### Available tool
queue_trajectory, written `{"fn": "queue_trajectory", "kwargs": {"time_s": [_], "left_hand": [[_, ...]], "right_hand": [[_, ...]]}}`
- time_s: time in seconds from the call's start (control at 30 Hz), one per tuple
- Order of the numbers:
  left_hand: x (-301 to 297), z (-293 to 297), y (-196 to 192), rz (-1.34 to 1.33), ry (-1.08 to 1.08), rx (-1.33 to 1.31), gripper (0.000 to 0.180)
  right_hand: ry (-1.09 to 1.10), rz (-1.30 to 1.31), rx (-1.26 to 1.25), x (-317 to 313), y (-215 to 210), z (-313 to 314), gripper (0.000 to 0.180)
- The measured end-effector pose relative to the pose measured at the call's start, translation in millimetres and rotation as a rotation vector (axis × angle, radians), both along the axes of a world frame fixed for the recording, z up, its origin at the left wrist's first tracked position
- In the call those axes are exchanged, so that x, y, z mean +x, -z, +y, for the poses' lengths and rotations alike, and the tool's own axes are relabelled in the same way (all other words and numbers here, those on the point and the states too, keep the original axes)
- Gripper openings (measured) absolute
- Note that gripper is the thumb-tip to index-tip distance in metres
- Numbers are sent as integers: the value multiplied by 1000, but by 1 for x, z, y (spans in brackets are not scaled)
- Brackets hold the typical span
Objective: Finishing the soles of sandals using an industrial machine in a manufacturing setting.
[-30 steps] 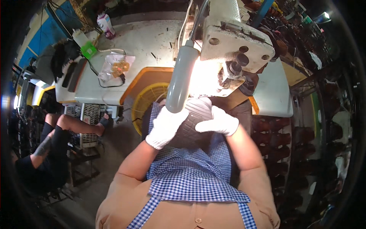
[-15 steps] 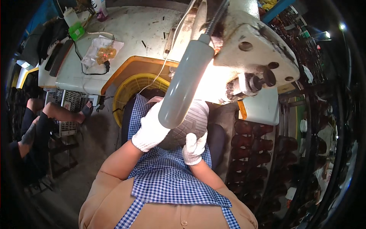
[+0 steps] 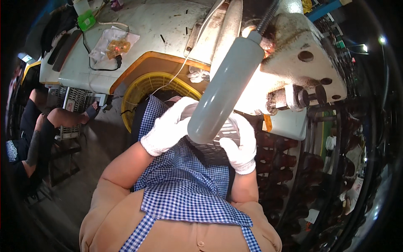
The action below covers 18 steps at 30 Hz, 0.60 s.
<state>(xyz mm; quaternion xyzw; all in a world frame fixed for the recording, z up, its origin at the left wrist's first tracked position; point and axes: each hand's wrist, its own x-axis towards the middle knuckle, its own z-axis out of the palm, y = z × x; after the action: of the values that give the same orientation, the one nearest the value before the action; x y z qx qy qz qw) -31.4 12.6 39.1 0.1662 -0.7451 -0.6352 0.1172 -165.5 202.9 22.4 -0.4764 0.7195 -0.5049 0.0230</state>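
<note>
A dark shoe sole [image 3: 214,155] with a ribbed, grooved tread is held over my lap, its tread facing up. My left hand [image 3: 166,128], in a white knitted glove, grips it from the left. On the right side my right hand [image 3: 243,145], gloved the same way, is closed round its edge with the thumb on the tread. The grey cylindrical lamp [image 3: 224,90] hides the middle of the sole and some of my left fingers. Just beyond my hands stands the white, stained machine head [image 3: 294,54], brightly lit on its near side.
A yellow plastic basket [image 3: 128,103] sits below the table edge. The white worktable [image 3: 155,25] carries a paper with amber pieces [image 3: 117,48] and a green-based bottle [image 3: 86,20]. Racks of brown shoe-like items [image 3: 275,166] stand at right. Another person's legs [image 3: 63,117] are at left.
My right hand has moved outward and farther up, now wrapping the sole's right side. The sole has turned and shifted slightly. In the picture, lamp and machine sit farther right.
</note>
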Motion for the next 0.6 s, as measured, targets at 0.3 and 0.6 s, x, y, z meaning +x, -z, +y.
{"fn": "queue_trajectory", "kwargs": {"time_s": [0.3,0.6], "left_hand": [[-5,-31,-4,286,88,-110,32],[1,-2,3,274,-135,121,28]], "right_hand": [[-350,194,377,-40,-48,-34,50],[-480,-934,110,-94,-24,18,66]]}}
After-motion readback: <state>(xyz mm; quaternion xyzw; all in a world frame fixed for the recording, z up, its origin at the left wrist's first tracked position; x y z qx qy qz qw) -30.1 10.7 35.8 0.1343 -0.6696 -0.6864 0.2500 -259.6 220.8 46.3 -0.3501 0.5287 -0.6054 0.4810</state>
